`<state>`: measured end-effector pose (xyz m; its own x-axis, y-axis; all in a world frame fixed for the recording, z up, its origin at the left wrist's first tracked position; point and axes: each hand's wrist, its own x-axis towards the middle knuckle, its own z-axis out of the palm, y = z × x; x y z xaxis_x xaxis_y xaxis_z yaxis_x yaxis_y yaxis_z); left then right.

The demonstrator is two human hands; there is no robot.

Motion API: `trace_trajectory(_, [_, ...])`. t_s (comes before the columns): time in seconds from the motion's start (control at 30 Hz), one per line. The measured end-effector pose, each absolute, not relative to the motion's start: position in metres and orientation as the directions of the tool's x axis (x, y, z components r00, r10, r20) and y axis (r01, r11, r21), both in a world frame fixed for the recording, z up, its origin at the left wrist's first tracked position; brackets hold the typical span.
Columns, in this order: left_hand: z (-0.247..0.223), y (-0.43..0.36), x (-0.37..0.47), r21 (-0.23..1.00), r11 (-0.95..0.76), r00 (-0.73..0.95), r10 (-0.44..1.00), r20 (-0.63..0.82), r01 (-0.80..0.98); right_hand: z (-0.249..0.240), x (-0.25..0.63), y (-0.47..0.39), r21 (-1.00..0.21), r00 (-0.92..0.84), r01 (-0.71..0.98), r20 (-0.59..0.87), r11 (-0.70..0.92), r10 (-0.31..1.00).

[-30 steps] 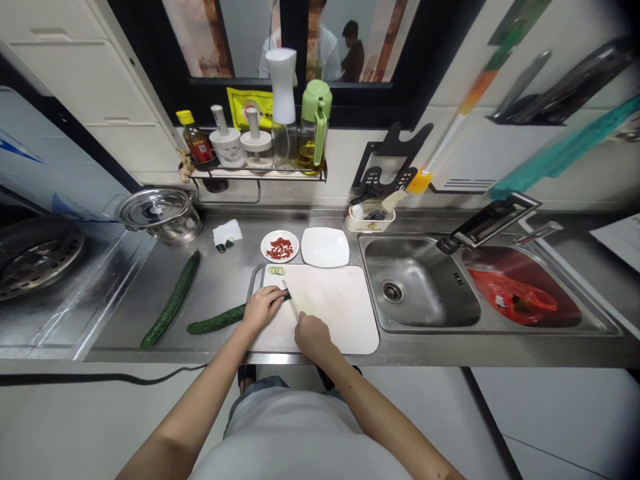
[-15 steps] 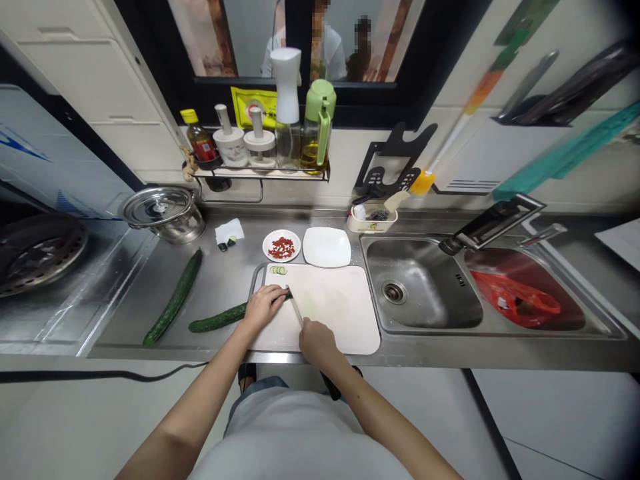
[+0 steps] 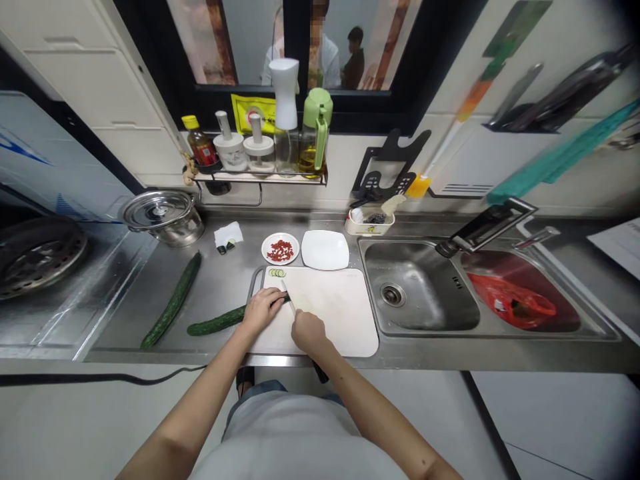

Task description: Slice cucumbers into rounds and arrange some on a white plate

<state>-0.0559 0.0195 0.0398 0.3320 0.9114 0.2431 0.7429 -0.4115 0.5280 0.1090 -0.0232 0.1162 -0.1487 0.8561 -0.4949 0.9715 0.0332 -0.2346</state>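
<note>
My left hand [image 3: 263, 310] is wrapped over one end of a cucumber [image 3: 216, 322], whose other end lies off the left side of the white cutting board [image 3: 340, 313]. My right hand [image 3: 307, 331] grips a knife [image 3: 289, 295]; its blade stands at the cut end of the cucumber, just right of my left fingers. Several thin cucumber slices [image 3: 277, 273] lie at the board's top left corner. Behind the board are a plate of chopped red pieces [image 3: 281, 250] and a white square plate [image 3: 325, 250].
A second cucumber [image 3: 173, 300] lies on the steel counter at left, near a lidded pot [image 3: 167, 217]. A white tissue [image 3: 229, 233] has dark end pieces beside it. The sink [image 3: 420, 287] is at right; a shelf of bottles [image 3: 265, 177] hangs behind.
My right hand and the knife have shifted slightly left, closer to my left hand. The blade sits at a steeper slant across the cucumber's end. My left hand keeps its hold.
</note>
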Motion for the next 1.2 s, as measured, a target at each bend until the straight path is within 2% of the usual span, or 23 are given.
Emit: trace_trajectory(1.2, [0.038, 0.022, -0.055, 0.556, -0.407, 0.325, 0.913, 0.245, 0.725, 0.102, 0.12, -0.045, -0.224, -0.161, 0.973, -0.47, 0.059, 0.868])
